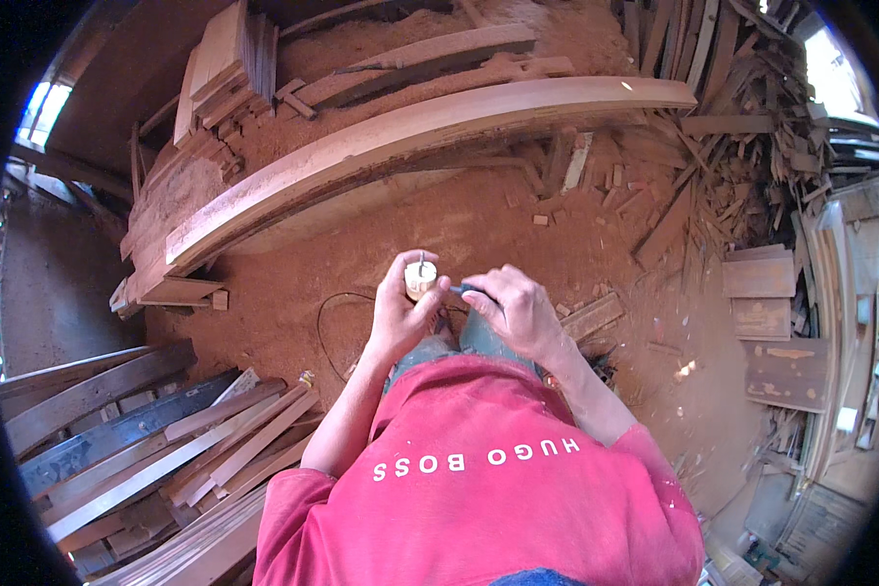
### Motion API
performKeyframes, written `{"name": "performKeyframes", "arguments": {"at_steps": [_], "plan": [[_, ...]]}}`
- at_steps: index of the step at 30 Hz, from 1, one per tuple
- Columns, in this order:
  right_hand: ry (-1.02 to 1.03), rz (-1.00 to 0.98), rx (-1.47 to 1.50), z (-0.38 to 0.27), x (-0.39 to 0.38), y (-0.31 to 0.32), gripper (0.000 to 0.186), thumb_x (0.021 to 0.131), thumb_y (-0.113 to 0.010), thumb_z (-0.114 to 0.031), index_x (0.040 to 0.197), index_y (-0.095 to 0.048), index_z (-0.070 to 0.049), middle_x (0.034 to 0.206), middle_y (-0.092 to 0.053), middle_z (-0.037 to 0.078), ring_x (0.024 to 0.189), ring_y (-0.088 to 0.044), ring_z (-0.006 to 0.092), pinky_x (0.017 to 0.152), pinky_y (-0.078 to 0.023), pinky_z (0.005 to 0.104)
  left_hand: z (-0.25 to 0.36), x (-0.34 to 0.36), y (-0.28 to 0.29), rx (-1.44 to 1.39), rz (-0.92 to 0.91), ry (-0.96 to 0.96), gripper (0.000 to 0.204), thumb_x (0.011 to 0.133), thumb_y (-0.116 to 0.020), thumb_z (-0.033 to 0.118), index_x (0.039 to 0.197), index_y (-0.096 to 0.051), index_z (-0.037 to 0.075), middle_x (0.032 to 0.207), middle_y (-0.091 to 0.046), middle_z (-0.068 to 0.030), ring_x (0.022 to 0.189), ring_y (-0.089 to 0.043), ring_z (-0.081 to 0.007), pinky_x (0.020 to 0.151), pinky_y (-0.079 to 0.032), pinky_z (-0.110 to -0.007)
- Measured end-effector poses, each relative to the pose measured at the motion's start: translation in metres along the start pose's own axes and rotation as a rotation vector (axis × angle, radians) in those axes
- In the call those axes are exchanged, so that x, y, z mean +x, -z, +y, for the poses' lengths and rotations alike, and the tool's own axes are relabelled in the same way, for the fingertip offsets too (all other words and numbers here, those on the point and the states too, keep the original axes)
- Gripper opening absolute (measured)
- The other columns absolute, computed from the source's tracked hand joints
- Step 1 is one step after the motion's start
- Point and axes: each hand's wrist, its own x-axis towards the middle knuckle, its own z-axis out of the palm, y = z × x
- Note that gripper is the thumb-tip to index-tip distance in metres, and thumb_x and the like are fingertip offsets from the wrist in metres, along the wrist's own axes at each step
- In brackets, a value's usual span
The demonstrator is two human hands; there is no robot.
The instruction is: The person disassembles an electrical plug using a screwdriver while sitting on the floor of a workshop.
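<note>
Above dusty reddish floor, just beyond red shirt, left hand holds small pale rounded piece; right hand pinches slim dark tool aimed toward it, contact too small to tell. Judged best: piece held firm, tool kept in line, left hand clear of tip. Bold white lettering spans shirt, upside down from this view; any marking on piece or tool unreadable

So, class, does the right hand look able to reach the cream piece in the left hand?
Probably yes: the right hand, gripping a dark slim object, is close by; the left hand holds the cream piece with its top exposed.
</note>
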Motion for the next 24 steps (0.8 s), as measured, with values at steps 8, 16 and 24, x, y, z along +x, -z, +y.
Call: {"name": "performKeyframes", "arguments": {"at_steps": [8, 16, 24], "plan": [[0.111, 0.015, 0.088, 0.089, 0.134, 0.011, 0.027, 0.083, -0.072, -0.027, 0.098, -0.066, -0.005, 0.093, -0.065, 0.011, 0.079, -0.064, 0.0307, 0.068, -0.053, 0.0417, -0.026, 0.133, -0.021, -0.06, 0.19, 0.145, 0.027, 0.089, -0.069, 0.015, 0.11, -0.056, 0.006, 0.083, -0.056, 0.0027, 0.074, -0.05, -0.0053, 0.065, -0.043, -0.023], [0.252, -0.166, 0.12, 0.23, 0.295, 0.032, 0.022, 0.07, -0.073, -0.005, 0.087, -0.059, -0.006, 0.088, -0.061, 0.009, 0.082, -0.064, 0.0329, 0.068, -0.052, 0.0435, -0.082, 0.297, -0.07, 0.012, 0.405, 0.192, 0.027, 0.089, -0.069, 0.016, 0.109, -0.056, 0.004, 0.087, -0.057, -0.0004, 0.079, -0.051, -0.0079, 0.07, -0.045, -0.025], [0.329, -0.271, 0.011, 0.31, 0.389, 0.063, 0.014, 0.085, -0.066, -0.018, 0.091, -0.067, -0.005, 0.087, -0.064, 0.012, 0.084, -0.064, 0.0327, 0.069, -0.054, 0.0431, -0.083, 0.411, -0.107, 0.022, 0.455, 0.258, 0.033, 0.089, -0.069, 0.015, 0.115, -0.054, 0.001, 0.089, -0.059, -0.0035, 0.08, -0.056, -0.0089, 0.07, -0.047, -0.025]]}}
